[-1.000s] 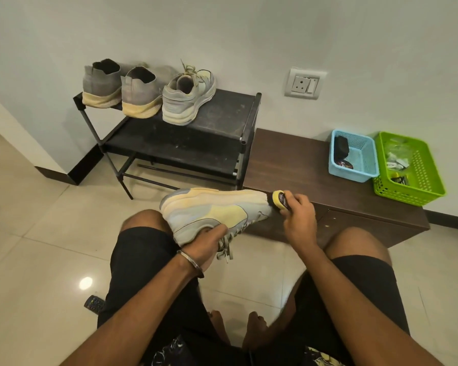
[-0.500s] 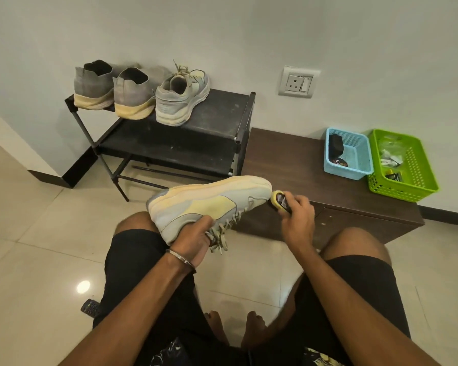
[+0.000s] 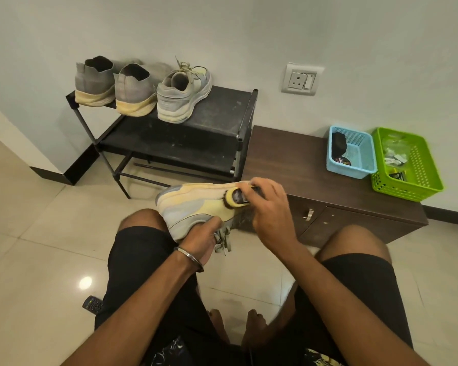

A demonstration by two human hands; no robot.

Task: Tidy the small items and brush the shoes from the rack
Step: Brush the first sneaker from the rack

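Head view: left hand [image 3: 200,237] grips sneaker [image 3: 193,204] underside; right hand [image 3: 269,210] clamps yellow brush [image 3: 236,198] against its side.

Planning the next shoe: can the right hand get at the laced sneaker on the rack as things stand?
Probably not yet. The right hand is shut on the brush, against the held shoe. The laced sneaker stands uncovered on the rack, so putting the brush down should free the way.

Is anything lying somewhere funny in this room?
Yes: a black remote control lies on the floor tiles beside the person's left leg, away from the baskets. The shoe rack top also looks dusty and scuffed. Otherwise, nothing is spilled or broken.
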